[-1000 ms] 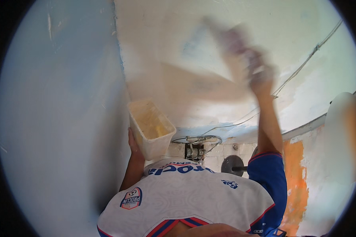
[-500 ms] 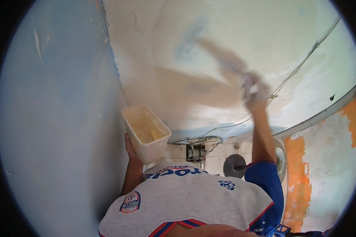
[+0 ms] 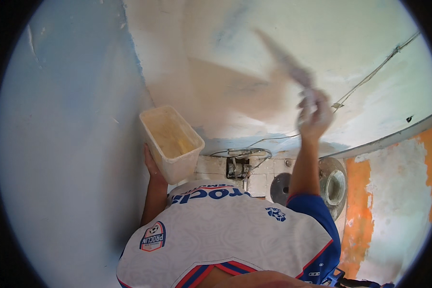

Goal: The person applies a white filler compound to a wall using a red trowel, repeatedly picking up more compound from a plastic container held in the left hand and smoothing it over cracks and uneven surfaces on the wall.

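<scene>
My left hand (image 3: 152, 165) is closed round the left side and underside of a white rectangular plastic tub (image 3: 181, 165). Pale, yellowish residue coats the tub's inside, which is tilted towards view. Out to the right, my right hand (image 3: 317, 115) grips a putty knife (image 3: 283, 57) by its handle, the fingers wrapped round it and whitened with plaster. The knife's long blade, smeared by motion, points up and left over the pale wall (image 3: 350, 43). Whether the blade touches the wall, I cannot tell.
A blue-painted wall (image 3: 72, 120) rises close on the left. Loose cable (image 3: 365, 81) runs across the pale wall to an opening with pipework (image 3: 237, 168) below. Near my right forearm are a dark round disc (image 3: 279, 188) and a round bucket (image 3: 335, 187). Orange patches (image 3: 359, 211) mark the right wall.
My right hand and the putty knife have swung slightly, the blade tip shifting right and up. The tub in my left hand sits a little higher and further left in view.
</scene>
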The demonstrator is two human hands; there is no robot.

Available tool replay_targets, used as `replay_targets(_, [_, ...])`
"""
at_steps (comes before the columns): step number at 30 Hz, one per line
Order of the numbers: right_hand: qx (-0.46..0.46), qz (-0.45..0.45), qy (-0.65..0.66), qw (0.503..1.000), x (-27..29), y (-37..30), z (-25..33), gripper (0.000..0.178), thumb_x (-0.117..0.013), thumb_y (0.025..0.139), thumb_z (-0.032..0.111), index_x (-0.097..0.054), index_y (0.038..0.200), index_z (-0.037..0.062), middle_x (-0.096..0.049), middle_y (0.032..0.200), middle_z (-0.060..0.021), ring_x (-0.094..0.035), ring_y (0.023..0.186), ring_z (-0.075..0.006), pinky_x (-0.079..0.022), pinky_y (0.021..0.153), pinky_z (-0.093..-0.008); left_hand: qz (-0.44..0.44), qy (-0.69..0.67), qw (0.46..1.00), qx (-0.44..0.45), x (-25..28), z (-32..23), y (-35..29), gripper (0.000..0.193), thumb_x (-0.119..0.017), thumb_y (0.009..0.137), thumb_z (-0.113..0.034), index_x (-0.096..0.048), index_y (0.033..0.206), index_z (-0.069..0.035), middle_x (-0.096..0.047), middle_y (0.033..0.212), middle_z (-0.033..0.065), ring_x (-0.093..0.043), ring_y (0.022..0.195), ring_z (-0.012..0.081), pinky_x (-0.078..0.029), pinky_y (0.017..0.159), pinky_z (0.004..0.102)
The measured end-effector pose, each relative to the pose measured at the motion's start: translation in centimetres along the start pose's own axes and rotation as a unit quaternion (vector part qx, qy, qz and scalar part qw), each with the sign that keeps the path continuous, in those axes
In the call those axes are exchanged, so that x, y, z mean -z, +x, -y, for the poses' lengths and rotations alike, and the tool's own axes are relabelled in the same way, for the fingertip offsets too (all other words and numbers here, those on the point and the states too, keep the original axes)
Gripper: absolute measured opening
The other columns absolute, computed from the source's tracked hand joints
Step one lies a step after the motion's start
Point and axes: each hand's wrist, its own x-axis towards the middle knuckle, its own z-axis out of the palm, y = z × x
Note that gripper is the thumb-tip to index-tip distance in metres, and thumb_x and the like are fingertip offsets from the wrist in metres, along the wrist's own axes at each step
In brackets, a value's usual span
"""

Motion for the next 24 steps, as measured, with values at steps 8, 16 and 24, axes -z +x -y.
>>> replay_targets(8, [-0.047, 0.202, -0.004, 0.978, -11.0, -15.1, -4.7, 0.009, -0.066, 0.095, 0.012, -0.074, 0.098, 0.0087, -0.073, 0.09, -0.012, -0.071, 0.078, -0.0351, -0.057, 0.066, -0.0423, 0.02, -0.03, 0.999, 0.003, 3.3, 3.4, 0.7, 0.066, -0.031, 0.108, -0.056, -0.041, 0.153, -0.009, -0.052, 0.149, 0.0136, -0.054, 0.133, 0.032, -0.045, 0.112, 0.0466])
replay_targets(16, [-0.155, 0.019, 0.076, 0.985, -8.8, -9.2, -9.7, 0.013, -0.063, 0.1, 0.006, -0.073, 0.101, -0.0008, -0.071, 0.083, -0.0069, -0.063, 0.061, -0.0109, -0.051, 0.054, -0.0242, 0.008, 0.023, 1.0, 0.016, 7.0, 4.7, 5.0, 0.068, -0.031, 0.107, -0.059, -0.04, 0.154, -0.01, -0.051, 0.15, 0.0127, -0.054, 0.134, 0.0292, -0.045, 0.112, 0.0444])
replay_targets(24, [-0.054, 0.209, -0.008, 0.976, -13.5, -16.1, -18.4, 0.016, -0.069, 0.094, 0.008, -0.074, 0.106, -0.0002, -0.07, 0.083, -0.014, -0.065, 0.058, -0.0183, -0.052, 0.056, -0.031, 0.036, 0.021, 0.998, 0.043, 6.2, 8.1, 7.4, 0.068, -0.03, 0.107, -0.059, -0.041, 0.154, -0.01, -0.052, 0.148, 0.0121, -0.055, 0.132, 0.0284, -0.046, 0.11, 0.0428])
